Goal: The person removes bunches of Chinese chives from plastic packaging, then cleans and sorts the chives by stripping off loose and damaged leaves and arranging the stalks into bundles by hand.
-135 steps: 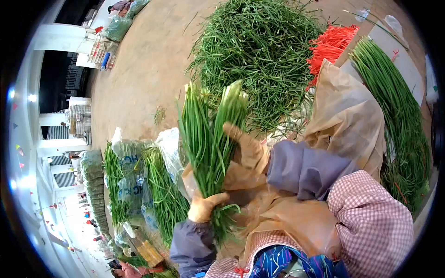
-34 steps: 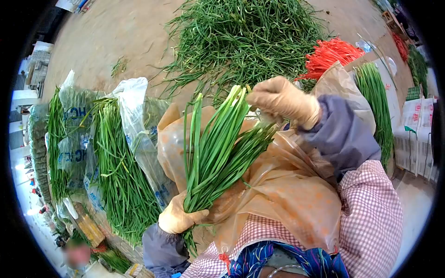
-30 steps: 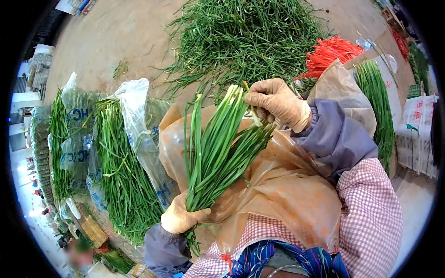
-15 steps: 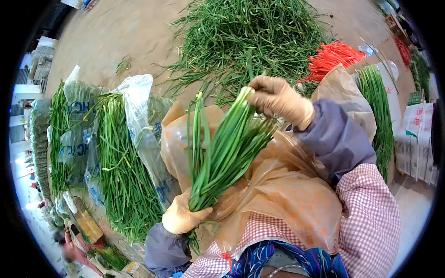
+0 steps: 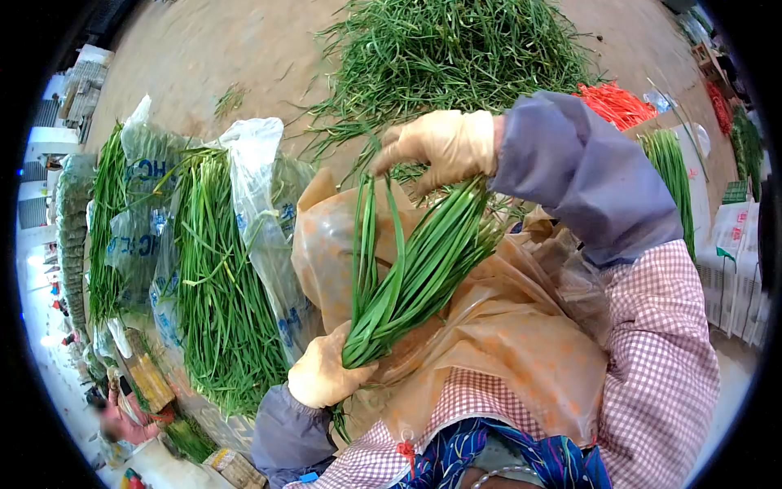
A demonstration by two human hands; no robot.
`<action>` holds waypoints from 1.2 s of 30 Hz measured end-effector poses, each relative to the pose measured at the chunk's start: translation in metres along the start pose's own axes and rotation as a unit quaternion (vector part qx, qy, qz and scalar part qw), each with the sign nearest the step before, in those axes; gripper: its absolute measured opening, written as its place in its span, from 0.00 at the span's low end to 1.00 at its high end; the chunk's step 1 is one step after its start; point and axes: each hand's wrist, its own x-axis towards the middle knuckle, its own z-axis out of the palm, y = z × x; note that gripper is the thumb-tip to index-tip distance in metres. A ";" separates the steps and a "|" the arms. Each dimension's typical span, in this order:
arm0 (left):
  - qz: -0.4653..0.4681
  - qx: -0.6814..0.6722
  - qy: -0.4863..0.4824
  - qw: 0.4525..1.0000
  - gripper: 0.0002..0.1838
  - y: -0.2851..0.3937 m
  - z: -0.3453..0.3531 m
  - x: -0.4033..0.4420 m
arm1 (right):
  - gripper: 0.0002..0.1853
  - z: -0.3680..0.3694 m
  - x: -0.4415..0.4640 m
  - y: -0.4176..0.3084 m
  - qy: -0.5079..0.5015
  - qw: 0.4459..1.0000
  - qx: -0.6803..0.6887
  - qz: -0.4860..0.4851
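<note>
My left hand [image 5: 330,371], in a pale glove, is closed around the lower part of a bunch of garlic chives [image 5: 432,277], which fans up and to the right over my lap. Two or so stalks stand apart on the bunch's left side. My right hand [image 5: 440,147], also gloved, is above the bunch with its fingers bent down at the tops of these separate stalks, seeming to pinch them. The exact fingertip contact is partly hidden. A brown plastic apron [image 5: 521,326] covers my lap beneath the bunch.
A large heap of loose chives [image 5: 464,57] lies on the floor ahead. To the left, sorted chives [image 5: 228,285] rest beside printed plastic bags [image 5: 257,187]. Red strips [image 5: 619,104] and more chives [image 5: 669,171] are at the right. A person [image 5: 126,420] is far left.
My right hand has moved left from the bunch's bright ends to the separate stalks, its sleeve now reaching across. The bunch leans further right. My left hand keeps its grip.
</note>
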 end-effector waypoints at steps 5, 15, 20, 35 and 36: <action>0.014 -0.010 -0.008 1.000 0.31 0.000 -0.005 0.001 | 0.08 0.029 -0.002 0.015 0.027 0.999 -0.008 -0.034; 0.008 -0.023 -0.019 1.000 0.29 0.001 -0.007 0.005 | 0.36 -0.027 -0.024 0.036 0.134 0.961 0.099 0.223; -0.023 -0.022 -0.021 0.999 0.29 0.004 -0.005 0.005 | 0.16 0.020 0.028 0.004 0.025 0.971 0.232 0.059; -0.065 -0.272 -0.101 0.955 0.31 -0.038 0.004 0.002 | 0.18 0.016 -0.059 0.088 0.361 0.816 0.094 0.441; -0.077 -0.303 -0.096 0.945 0.31 -0.043 0.009 -0.001 | 0.24 0.037 -0.084 0.105 0.342 0.839 0.003 0.423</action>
